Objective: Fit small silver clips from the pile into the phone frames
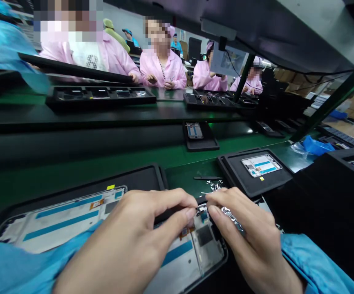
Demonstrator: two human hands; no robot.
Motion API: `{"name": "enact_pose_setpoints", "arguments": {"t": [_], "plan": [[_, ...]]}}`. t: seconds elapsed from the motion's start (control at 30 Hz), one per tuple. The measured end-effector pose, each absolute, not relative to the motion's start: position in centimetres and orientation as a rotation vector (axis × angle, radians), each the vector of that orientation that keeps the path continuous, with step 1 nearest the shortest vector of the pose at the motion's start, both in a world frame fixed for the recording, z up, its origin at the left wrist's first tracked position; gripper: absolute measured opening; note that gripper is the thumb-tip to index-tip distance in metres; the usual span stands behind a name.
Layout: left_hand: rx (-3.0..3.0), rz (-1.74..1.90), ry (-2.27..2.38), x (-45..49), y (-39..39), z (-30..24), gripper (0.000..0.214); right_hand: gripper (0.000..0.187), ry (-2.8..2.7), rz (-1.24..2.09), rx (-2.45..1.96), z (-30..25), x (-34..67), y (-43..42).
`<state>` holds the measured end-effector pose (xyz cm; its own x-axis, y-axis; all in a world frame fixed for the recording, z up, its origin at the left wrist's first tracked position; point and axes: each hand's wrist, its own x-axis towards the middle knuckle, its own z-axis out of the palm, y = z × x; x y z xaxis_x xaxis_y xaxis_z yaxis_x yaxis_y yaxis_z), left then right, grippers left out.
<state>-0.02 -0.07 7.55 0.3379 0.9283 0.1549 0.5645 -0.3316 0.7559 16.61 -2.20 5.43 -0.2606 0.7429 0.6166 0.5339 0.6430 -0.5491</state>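
A green conveyor belt (pixel 72 171) ran across an assembly line, with co-workers in pink coats (pixel 164 67) seated along its far side at twelve o'clock and long black trays (pixel 100 98) between them and the camera. Nearest the wearer lay a black tray (pixel 146 175) holding a phone frame (pixel 72 222), its white back marked with blue strips, stretching from nine o'clock toward the centre. A second tray with a phone frame (pixel 261 164) sat at two o'clock, and a third, smaller with distance, at one o'clock (pixel 194 130). Both hands met over the frame's upper end, palms down, wrists in blue sleeves (pixel 312 261). The left hand (pixel 134 241) had its thumb and forefinger pressed together on a thin dark strip (pixel 172 212), the other fingers curled. The right hand (pixel 244 241) pinched a small crinkled silvery piece (pixel 230 214) against the frame's top corner. Judging by this, the step in hand appeared to be fitting or peeling a small part at the camera end, and the next move would seem to call for a steady, fine pull or press. Silvery scraps (pixel 215 185) and a slim dark tool (pixel 207 178) lay on the belt just beyond the fingertips.
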Motion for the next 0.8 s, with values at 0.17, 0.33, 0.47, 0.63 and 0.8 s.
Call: {"name": "enact_pose_setpoints", "arguments": {"t": [0.17, 0.33, 0.47, 0.63, 0.8], "plan": [[2.194, 0.483, 1.372, 0.3, 1.9, 6.0, 0.029, 0.018, -2.21, -0.12, -1.083, 3.9, 17.6, -1.6], [2.326, 0.548, 1.391, 0.8, 1.8, 5.1, 0.027, 0.018, -2.285, -0.323, -0.985, 2.8, 17.7, -1.6], [2.438, 0.651, 1.312, 0.9, 2.0, 5.0, 0.03, 0.019, -2.294, -0.421, -0.93, 2.3, 17.7, -1.7], [2.474, 0.606, 1.277, 1.0, 2.2, 4.9, 0.03, 0.021, -2.306, -0.465, -0.846, 1.9, 17.7, -1.8], [2.553, 0.599, 1.301, 0.5, 1.7, 4.1, 0.023, 0.023, -2.339, -0.537, -0.864, 1.6, 17.9, -1.6]]}}
